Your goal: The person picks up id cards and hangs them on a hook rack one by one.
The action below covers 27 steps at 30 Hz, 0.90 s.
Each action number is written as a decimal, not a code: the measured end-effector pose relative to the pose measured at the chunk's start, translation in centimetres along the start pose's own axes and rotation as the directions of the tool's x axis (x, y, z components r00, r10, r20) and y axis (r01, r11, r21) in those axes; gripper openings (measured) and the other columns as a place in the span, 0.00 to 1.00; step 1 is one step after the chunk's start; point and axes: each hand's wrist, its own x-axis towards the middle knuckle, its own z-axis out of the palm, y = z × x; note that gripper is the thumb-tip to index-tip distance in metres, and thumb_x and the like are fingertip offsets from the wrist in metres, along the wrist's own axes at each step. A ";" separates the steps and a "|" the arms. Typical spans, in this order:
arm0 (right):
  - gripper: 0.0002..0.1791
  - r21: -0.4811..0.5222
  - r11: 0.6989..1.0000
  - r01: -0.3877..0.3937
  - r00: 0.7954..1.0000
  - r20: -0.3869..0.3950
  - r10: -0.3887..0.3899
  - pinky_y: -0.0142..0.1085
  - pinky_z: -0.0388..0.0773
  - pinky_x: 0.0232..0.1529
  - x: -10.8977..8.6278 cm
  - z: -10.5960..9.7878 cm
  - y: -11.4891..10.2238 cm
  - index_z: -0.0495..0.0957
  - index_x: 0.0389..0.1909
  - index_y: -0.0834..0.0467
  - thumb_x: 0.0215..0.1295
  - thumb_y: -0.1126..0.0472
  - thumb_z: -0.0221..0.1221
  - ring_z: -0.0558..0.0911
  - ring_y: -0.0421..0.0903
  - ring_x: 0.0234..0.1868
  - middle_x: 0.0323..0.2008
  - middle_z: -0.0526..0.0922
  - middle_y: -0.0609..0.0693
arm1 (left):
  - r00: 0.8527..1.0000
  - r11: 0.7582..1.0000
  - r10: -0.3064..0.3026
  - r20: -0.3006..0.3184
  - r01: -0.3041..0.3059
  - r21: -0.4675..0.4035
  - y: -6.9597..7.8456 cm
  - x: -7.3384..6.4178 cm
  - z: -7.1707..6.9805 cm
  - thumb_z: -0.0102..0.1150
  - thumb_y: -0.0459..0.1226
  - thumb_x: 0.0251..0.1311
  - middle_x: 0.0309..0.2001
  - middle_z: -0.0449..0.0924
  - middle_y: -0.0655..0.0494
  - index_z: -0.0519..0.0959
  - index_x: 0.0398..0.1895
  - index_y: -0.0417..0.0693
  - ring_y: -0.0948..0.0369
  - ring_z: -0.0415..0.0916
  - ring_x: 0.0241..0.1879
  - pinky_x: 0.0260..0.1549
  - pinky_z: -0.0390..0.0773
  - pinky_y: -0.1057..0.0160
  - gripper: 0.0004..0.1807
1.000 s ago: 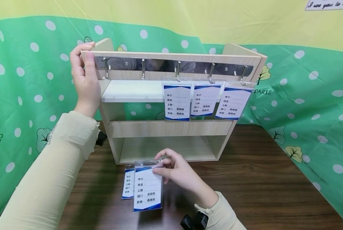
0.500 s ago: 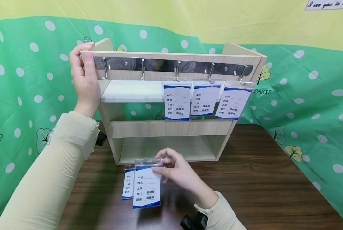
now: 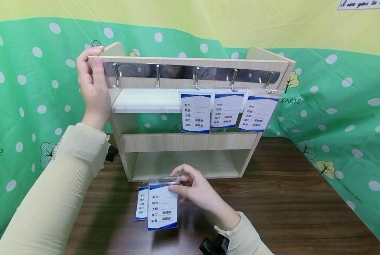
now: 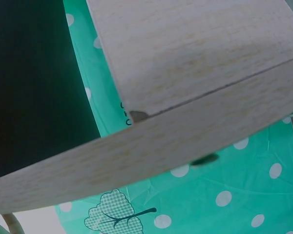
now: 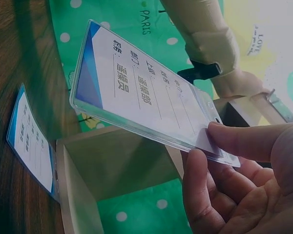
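Observation:
My right hand (image 3: 197, 193) pinches a badge holder (image 3: 162, 209) near its top right corner, thumb in front and fingers behind. The badge is a clear sleeve with a white card and blue corners; the right wrist view shows it raised over the table. Behind and left of it, a second badge (image 3: 141, 203) lies on the table, partly covered in the head view. My left hand (image 3: 95, 88) grips the upper left corner of a wooden shelf rack (image 3: 190, 141), thumb on the front board. A metal strip with several hooks (image 3: 177, 72) runs along that board.
Three badges hang from the right-hand hooks: a left one (image 3: 196, 113), a middle one (image 3: 227, 110) and a right one (image 3: 258, 113). The two left hooks are bare. The rack stands on a dark wooden table (image 3: 298, 198) before a green dotted cloth (image 3: 339, 106).
The badge in my right hand has risen slightly, its lower edge swinging up a little. My left hand keeps its grip on the rack.

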 end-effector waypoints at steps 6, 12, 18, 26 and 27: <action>0.15 -0.017 1.000 0.009 1.000 -0.006 -0.010 0.33 0.78 0.24 0.1 0.1 0.1 0.71 0.48 0.66 0.62 0.70 0.62 0.80 0.41 0.25 0.35 0.84 0.70 | 1.000 1.000 0.001 0.003 -0.001 -0.025 0.3 -0.1 0.1 0.39 0.33 0.74 0.55 0.75 0.56 0.72 0.50 0.49 0.62 0.72 0.52 0.54 0.69 0.66 0.11; 0.14 -0.057 0.998 -0.010 0.999 -0.048 0.007 0.37 0.79 0.25 0.2 0.4 0.3 0.72 0.47 0.64 0.62 0.70 0.62 0.79 0.41 0.25 0.34 0.85 0.67 | 1.000 0.999 0.001 0.001 -0.001 -0.034 0.4 -0.2 0.2 0.38 0.32 0.74 0.55 0.74 0.56 0.72 0.50 0.48 0.61 0.72 0.53 0.55 0.69 0.65 0.11; 0.14 -0.095 0.995 -0.025 0.996 -0.093 0.016 0.37 0.79 0.26 0.3 0.5 0.2 0.74 0.47 0.62 0.62 0.70 0.63 0.78 0.42 0.25 0.33 0.85 0.64 | 1.000 1.000 0.006 0.004 -0.006 -0.028 0.5 -0.1 0.1 0.38 0.32 0.74 0.55 0.75 0.57 0.72 0.50 0.48 0.61 0.72 0.54 0.55 0.69 0.67 0.11; 0.13 -0.120 0.993 -0.020 0.991 -0.135 0.004 0.36 0.80 0.28 0.1 0.5 0.0 0.75 0.46 0.62 0.61 0.69 0.64 0.80 0.42 0.27 0.34 0.86 0.63 | 1.000 1.000 0.008 0.005 -0.008 -0.012 0.3 -0.1 0.1 0.38 0.32 0.74 0.54 0.75 0.58 0.72 0.50 0.49 0.61 0.72 0.53 0.54 0.69 0.67 0.11; 0.13 -0.124 0.992 -0.020 0.991 -0.135 0.003 0.36 0.80 0.27 0.1 0.6 0.1 0.76 0.46 0.62 0.61 0.69 0.64 0.80 0.42 0.27 0.34 0.86 0.63 | 1.000 1.000 0.007 0.006 -0.007 -0.013 0.3 -0.1 0.1 0.38 0.32 0.74 0.54 0.75 0.58 0.72 0.50 0.49 0.61 0.72 0.52 0.54 0.69 0.67 0.11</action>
